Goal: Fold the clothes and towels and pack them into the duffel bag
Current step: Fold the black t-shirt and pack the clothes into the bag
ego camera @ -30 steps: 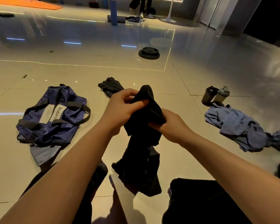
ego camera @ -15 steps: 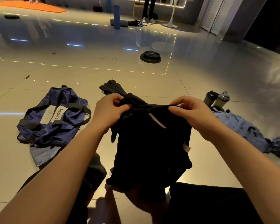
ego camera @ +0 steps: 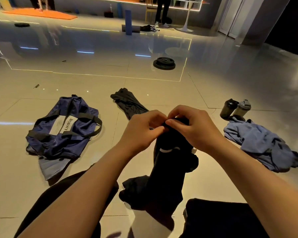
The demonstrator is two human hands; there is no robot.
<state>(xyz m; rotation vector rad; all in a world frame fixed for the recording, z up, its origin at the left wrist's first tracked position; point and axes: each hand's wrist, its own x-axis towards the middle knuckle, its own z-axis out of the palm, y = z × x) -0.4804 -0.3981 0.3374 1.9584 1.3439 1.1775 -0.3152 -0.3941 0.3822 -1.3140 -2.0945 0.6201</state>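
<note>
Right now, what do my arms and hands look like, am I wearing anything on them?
Both forearms are bare up to the frame edge: no sleeves, watch, bracelets or gloves show. The left hand and right hand carry no visible rings. Fingernails look short and unpainted, though the dim light limits detail.

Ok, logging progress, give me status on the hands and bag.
Both hands, left hand and right hand, pinch the black garment at its top. Duffel bag on floor, left. Nothing in the way.

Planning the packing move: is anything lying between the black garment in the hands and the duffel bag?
Nothing visible does. The black garment hangs from both hands, and only bare floor separates it from the duffel bag to its left.
</note>
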